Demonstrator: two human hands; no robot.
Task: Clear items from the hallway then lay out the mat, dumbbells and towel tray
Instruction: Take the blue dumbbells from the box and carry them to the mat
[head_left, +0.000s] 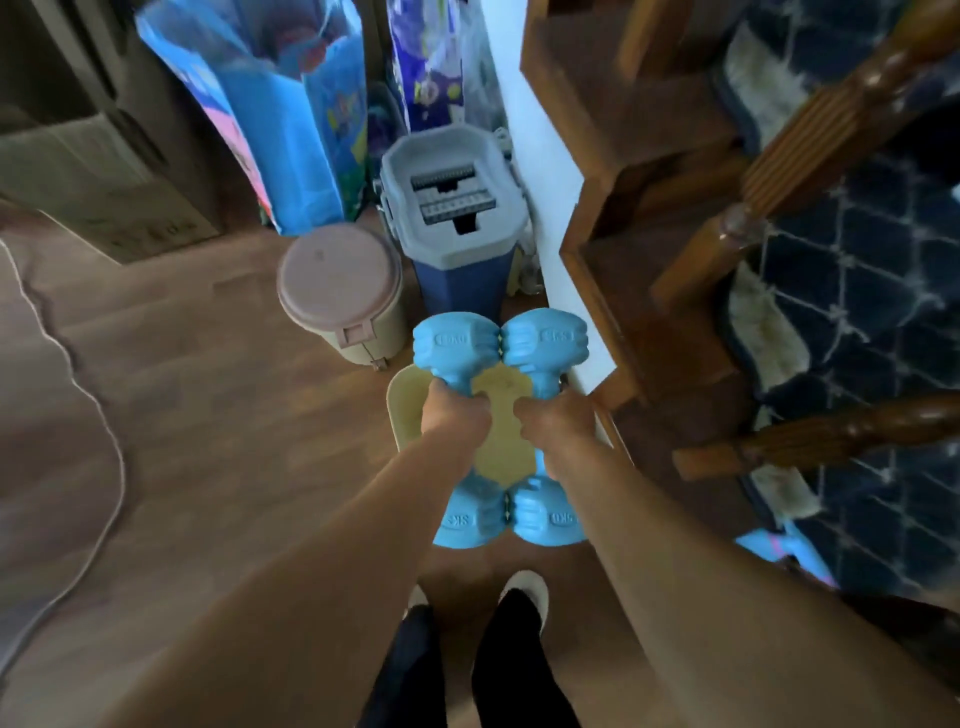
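Note:
Two light blue dumbbells lie side by side over a cream tray (404, 387) on the wooden floor. My left hand (453, 413) is closed around the handle of the left dumbbell (457, 340). My right hand (556, 422) grips the handle of the right dumbbell (545, 338). The dumbbell heads touch each other at the far and near ends. Whether they rest in the tray or hang just above it is unclear. The tray's middle shows between my hands.
A beige bin with a pink lid (340, 278) and a blue mop bucket (452, 208) stand just beyond. Blue bags (291, 114) lean at the back, a cardboard box (98, 176) at left. A white wall edge, wooden stairs (634, 156) and railing are at right. My feet are below.

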